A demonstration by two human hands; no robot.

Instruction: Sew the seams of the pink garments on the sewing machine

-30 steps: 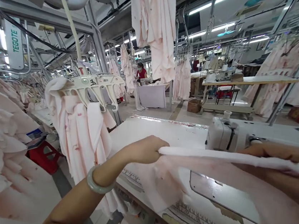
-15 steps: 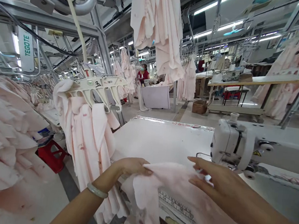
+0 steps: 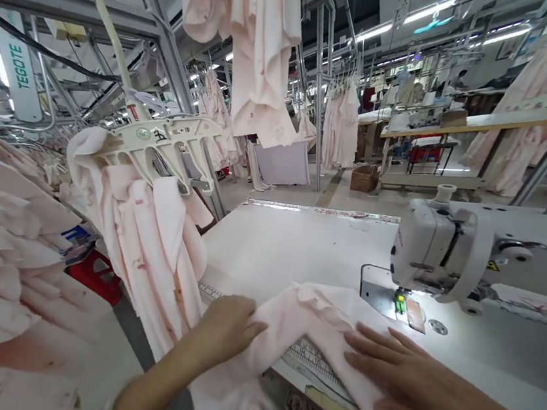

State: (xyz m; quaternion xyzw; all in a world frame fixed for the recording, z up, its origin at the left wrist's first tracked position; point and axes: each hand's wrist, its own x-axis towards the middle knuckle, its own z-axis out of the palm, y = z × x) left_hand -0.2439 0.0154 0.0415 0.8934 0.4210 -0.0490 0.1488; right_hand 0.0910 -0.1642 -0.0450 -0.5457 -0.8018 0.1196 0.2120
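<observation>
A pale pink piece of fabric (image 3: 285, 318) lies over the front edge of the white sewing table (image 3: 299, 241), its lower parts hanging off. My left hand (image 3: 230, 325) is closed on the fabric's left part, fingers curled. Flat on its right part rests my right hand (image 3: 393, 370), fingers stretched out and slightly blurred. To the right stands a white sewing machine (image 3: 439, 250), its needle area lit, with a small green and yellow part (image 3: 400, 303) by the presser foot. A printed ruler strip (image 3: 315, 361) runs along the table's front edge, partly under the fabric.
A cream hanger clamp (image 3: 162, 143) carries pink garment pieces (image 3: 150, 244) just left of the table. More pink pieces (image 3: 9, 267) hang at far left, others (image 3: 261, 52) overhead. A red stool (image 3: 95, 277) stands on the floor at left. Farther back is another worktable (image 3: 485, 124).
My right hand has moved down and flattened onto the fabric from a raised grasp near the machine. My left hand has turned over, knuckles up. The view has shifted, uncovering the needle area.
</observation>
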